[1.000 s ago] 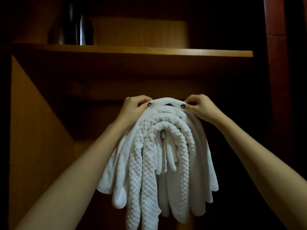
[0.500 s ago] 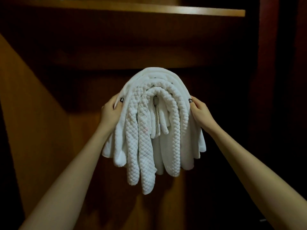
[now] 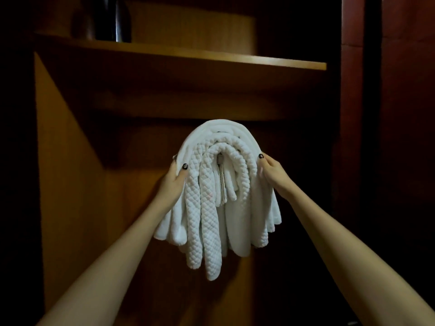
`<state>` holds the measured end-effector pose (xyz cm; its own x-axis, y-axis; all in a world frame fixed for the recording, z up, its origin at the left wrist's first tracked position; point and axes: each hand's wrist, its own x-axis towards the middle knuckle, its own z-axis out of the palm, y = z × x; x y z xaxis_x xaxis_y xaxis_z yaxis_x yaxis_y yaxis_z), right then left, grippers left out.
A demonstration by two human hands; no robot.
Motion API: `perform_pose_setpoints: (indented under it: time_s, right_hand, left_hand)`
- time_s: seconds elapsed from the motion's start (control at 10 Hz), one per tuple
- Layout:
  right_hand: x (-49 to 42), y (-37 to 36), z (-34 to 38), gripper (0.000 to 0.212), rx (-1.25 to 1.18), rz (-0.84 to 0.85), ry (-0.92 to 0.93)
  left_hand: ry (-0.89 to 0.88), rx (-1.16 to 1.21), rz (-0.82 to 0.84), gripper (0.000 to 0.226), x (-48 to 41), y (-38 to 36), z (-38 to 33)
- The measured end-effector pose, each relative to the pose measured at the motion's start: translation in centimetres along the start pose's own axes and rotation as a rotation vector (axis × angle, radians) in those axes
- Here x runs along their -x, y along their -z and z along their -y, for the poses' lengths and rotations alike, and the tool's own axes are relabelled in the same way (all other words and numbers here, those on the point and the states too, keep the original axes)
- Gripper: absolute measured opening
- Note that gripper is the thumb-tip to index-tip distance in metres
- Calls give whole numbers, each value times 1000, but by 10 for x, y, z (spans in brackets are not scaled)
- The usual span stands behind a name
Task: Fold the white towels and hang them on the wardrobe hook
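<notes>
While my left hand (image 3: 173, 182) and right hand (image 3: 274, 172) grip the white towels (image 3: 219, 196) at either side, I fear an uneven release could slide them off the hidden hook.

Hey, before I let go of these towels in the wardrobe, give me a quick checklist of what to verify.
1. White towels draped in an arch: ok.
2. Hook holding them: cannot tell, cloth hides it.
3. Left hand grips the left side: ok.
4. Right hand grips the right side: ok.
5. Ends hang level: not ok, the quilted strips hang lowest.
6. Shelf sits clear above the towels: ok.
</notes>
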<state>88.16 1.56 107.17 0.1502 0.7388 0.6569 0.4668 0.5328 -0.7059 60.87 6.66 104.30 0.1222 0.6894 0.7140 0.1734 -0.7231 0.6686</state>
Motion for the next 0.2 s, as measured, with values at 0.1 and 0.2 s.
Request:
perform_pose_setpoints:
  time_s: [0.1, 0.2]
  right_hand:
    - [24, 2, 7, 41, 79, 7, -35]
    - [46, 5, 22, 50, 312, 44, -128]
  left_hand:
    - [19, -234, 15, 63, 0, 11, -7]
    - [-29, -481, 96, 64, 11, 24, -20]
